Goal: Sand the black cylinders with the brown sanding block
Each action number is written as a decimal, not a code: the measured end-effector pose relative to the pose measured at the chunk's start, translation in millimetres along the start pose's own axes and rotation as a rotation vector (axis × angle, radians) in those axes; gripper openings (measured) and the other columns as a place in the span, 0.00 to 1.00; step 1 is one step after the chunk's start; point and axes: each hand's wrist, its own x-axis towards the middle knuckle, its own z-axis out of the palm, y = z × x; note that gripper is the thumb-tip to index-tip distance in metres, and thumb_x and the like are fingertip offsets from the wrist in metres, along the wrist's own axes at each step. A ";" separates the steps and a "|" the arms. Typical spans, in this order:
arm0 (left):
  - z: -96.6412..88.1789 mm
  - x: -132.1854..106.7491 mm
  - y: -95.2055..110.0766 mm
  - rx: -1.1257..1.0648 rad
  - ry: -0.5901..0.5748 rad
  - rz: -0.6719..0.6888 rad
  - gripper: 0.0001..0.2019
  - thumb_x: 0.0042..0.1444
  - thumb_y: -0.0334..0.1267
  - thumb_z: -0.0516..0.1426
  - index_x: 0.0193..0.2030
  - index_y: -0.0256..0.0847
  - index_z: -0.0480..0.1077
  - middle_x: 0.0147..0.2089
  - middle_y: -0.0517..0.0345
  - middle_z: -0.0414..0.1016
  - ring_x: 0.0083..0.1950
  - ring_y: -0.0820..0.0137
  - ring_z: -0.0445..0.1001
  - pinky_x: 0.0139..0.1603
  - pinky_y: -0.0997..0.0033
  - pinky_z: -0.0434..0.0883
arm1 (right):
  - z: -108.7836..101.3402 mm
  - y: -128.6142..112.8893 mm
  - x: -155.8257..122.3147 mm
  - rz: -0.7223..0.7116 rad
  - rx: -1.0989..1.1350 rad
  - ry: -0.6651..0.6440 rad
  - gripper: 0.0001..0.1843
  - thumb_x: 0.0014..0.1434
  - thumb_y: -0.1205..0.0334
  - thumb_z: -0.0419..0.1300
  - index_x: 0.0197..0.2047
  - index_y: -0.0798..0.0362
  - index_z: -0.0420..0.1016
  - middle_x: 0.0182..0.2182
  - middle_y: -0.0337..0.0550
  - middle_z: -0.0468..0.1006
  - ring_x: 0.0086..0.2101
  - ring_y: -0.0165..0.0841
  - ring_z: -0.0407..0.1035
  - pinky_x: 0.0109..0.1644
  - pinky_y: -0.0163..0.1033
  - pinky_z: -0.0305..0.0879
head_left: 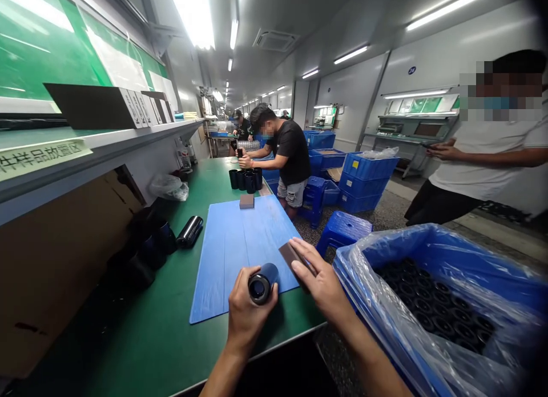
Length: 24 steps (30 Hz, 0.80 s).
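Observation:
My left hand (pixel 248 305) is wrapped round a dark, glossy cylinder (pixel 260 287), whose ringed end faces me. It is held above the near part of a blue mat (pixel 222 260) on the green table. To its right, my right hand (pixel 319 277) grips a flat brownish-grey sanding block (pixel 295 263) between thumb and fingers, apart from the cylinder. A second similar block (pixel 246 201) lies at the far end of the mat. Left of the mat, a shiny black cylinder (pixel 190 232) rests on its side.
Several dark cylinders (pixel 156 243) stand at the left under a shelf (pixel 107 134). At the right is a blue bin (pixel 355 260) lined with clear plastic, holding many black cylinders. Beyond the mat, a co-worker (pixel 291 151) handles a cylinder beside a black group (pixel 246 180). Another person (pixel 492 151) stands right.

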 end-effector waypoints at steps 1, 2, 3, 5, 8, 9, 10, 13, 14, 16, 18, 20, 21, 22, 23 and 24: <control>-0.5 -0.2 -0.1 -0.008 -0.008 0.001 0.18 0.55 0.42 0.65 0.49 0.41 0.69 0.43 0.54 0.75 0.43 0.62 0.77 0.46 0.64 0.74 | 5.8 -2.2 -7.3 -0.018 -0.052 -0.006 0.24 0.68 0.51 0.57 0.65 0.43 0.70 0.67 0.45 0.65 0.64 0.44 0.62 0.70 0.56 0.58; -0.9 -0.5 -0.3 -0.020 -0.019 0.008 0.17 0.55 0.42 0.64 0.49 0.41 0.69 0.43 0.54 0.75 0.43 0.62 0.77 0.46 0.64 0.74 | 11.9 -5.6 -12.9 -0.058 -0.125 -0.017 0.24 0.68 0.52 0.57 0.66 0.42 0.69 0.67 0.45 0.64 0.64 0.45 0.61 0.69 0.56 0.59; -1.3 -0.8 -0.4 -0.034 -0.030 0.014 0.15 0.57 0.41 0.63 0.49 0.41 0.69 0.42 0.54 0.75 0.42 0.63 0.77 0.45 0.64 0.74 | 17.8 -9.6 -16.6 -0.116 -0.210 -0.034 0.25 0.67 0.54 0.58 0.66 0.41 0.68 0.68 0.45 0.63 0.65 0.45 0.60 0.69 0.57 0.59; -1.9 -1.5 -0.4 -0.059 -0.040 0.026 0.11 0.59 0.39 0.59 0.48 0.41 0.69 0.41 0.55 0.75 0.40 0.64 0.76 0.42 0.65 0.74 | 26.8 -16.6 -19.1 -0.244 -0.354 -0.082 0.27 0.66 0.57 0.59 0.68 0.40 0.65 0.69 0.45 0.61 0.65 0.47 0.58 0.68 0.59 0.59; -2.2 -1.8 0.5 -0.070 -0.022 0.033 0.12 0.57 0.38 0.61 0.47 0.41 0.68 0.40 0.56 0.75 0.40 0.64 0.76 0.42 0.66 0.74 | 32.0 -20.8 -16.6 -0.287 -0.421 -0.100 0.26 0.67 0.62 0.57 0.68 0.43 0.66 0.68 0.47 0.62 0.63 0.45 0.60 0.66 0.58 0.62; -2.2 -1.8 1.0 -0.076 -0.024 0.032 0.13 0.56 0.38 0.62 0.48 0.41 0.68 0.41 0.56 0.75 0.41 0.64 0.76 0.43 0.66 0.74 | 32.3 -20.9 -16.4 -0.277 -0.421 -0.095 0.25 0.68 0.62 0.57 0.67 0.44 0.67 0.68 0.47 0.62 0.63 0.45 0.61 0.66 0.57 0.63; -2.1 -1.7 1.4 -0.083 -0.029 0.029 0.14 0.56 0.38 0.62 0.48 0.41 0.68 0.41 0.55 0.75 0.41 0.64 0.76 0.43 0.66 0.74 | 32.4 -20.8 -17.2 -0.279 -0.417 -0.097 0.25 0.68 0.62 0.57 0.67 0.45 0.67 0.68 0.47 0.62 0.62 0.44 0.60 0.66 0.56 0.63; -1.1 -1.6 1.7 -0.097 -0.043 0.017 0.10 0.59 0.36 0.58 0.48 0.41 0.69 0.42 0.54 0.75 0.42 0.64 0.77 0.42 0.66 0.74 | 33.0 -20.9 -24.2 -0.342 -0.418 -0.095 0.27 0.68 0.63 0.56 0.68 0.46 0.64 0.68 0.48 0.61 0.64 0.44 0.58 0.66 0.56 0.62; -0.6 -1.7 1.6 -0.091 -0.039 0.019 0.10 0.59 0.35 0.58 0.47 0.41 0.69 0.41 0.54 0.75 0.41 0.64 0.76 0.42 0.66 0.74 | 33.2 -21.1 -27.2 -0.355 -0.429 -0.071 0.26 0.68 0.63 0.56 0.68 0.47 0.64 0.68 0.48 0.61 0.64 0.44 0.57 0.66 0.56 0.62; 0.6 -1.9 1.4 -0.076 -0.030 0.041 0.10 0.57 0.33 0.59 0.46 0.41 0.69 0.39 0.56 0.74 0.39 0.64 0.76 0.41 0.66 0.74 | 33.3 -21.9 -32.8 -0.345 -0.486 -0.024 0.26 0.68 0.64 0.56 0.67 0.47 0.66 0.68 0.48 0.61 0.64 0.45 0.57 0.65 0.56 0.63; 1.3 -1.8 2.0 -0.063 -0.016 0.062 0.10 0.57 0.32 0.58 0.46 0.42 0.69 0.39 0.56 0.74 0.39 0.65 0.75 0.41 0.66 0.74 | 33.8 -23.2 -38.0 -0.357 -0.567 -0.017 0.26 0.67 0.65 0.56 0.68 0.47 0.66 0.69 0.49 0.59 0.64 0.47 0.57 0.64 0.57 0.63; 1.4 -1.4 3.5 -0.048 -0.005 0.069 0.10 0.60 0.31 0.55 0.48 0.42 0.69 0.40 0.55 0.75 0.41 0.64 0.76 0.41 0.67 0.74 | 35.8 -25.5 -42.1 -0.407 -0.641 -0.004 0.28 0.66 0.68 0.56 0.68 0.48 0.65 0.70 0.49 0.57 0.65 0.48 0.56 0.63 0.58 0.62; 1.3 -1.1 4.1 -0.040 0.003 0.072 0.09 0.62 0.31 0.54 0.48 0.41 0.69 0.40 0.54 0.75 0.41 0.64 0.76 0.41 0.67 0.74 | 37.2 -27.0 -43.4 -0.426 -0.671 0.017 0.29 0.65 0.68 0.56 0.68 0.48 0.65 0.70 0.49 0.57 0.65 0.49 0.55 0.62 0.59 0.62; 1.3 -0.8 4.4 -0.035 0.008 0.080 0.08 0.63 0.31 0.53 0.47 0.41 0.69 0.40 0.54 0.74 0.40 0.65 0.76 0.40 0.67 0.74 | 38.6 -28.7 -44.3 -0.434 -0.694 0.041 0.29 0.65 0.69 0.56 0.68 0.48 0.65 0.70 0.49 0.57 0.65 0.50 0.55 0.61 0.59 0.63; 1.3 -0.6 4.4 -0.033 0.010 0.088 0.07 0.63 0.31 0.53 0.46 0.41 0.70 0.39 0.54 0.74 0.40 0.65 0.76 0.40 0.67 0.74 | 39.7 -30.5 -44.8 -0.429 -0.716 0.055 0.28 0.65 0.68 0.56 0.68 0.47 0.65 0.71 0.48 0.56 0.65 0.50 0.55 0.60 0.58 0.63; 1.5 -0.5 3.8 -0.032 0.015 0.095 0.07 0.64 0.32 0.53 0.45 0.41 0.70 0.39 0.55 0.74 0.39 0.65 0.75 0.40 0.67 0.74 | 40.3 -32.2 -45.3 -0.426 -0.738 0.048 0.28 0.65 0.68 0.56 0.68 0.47 0.65 0.71 0.47 0.56 0.65 0.50 0.55 0.60 0.58 0.63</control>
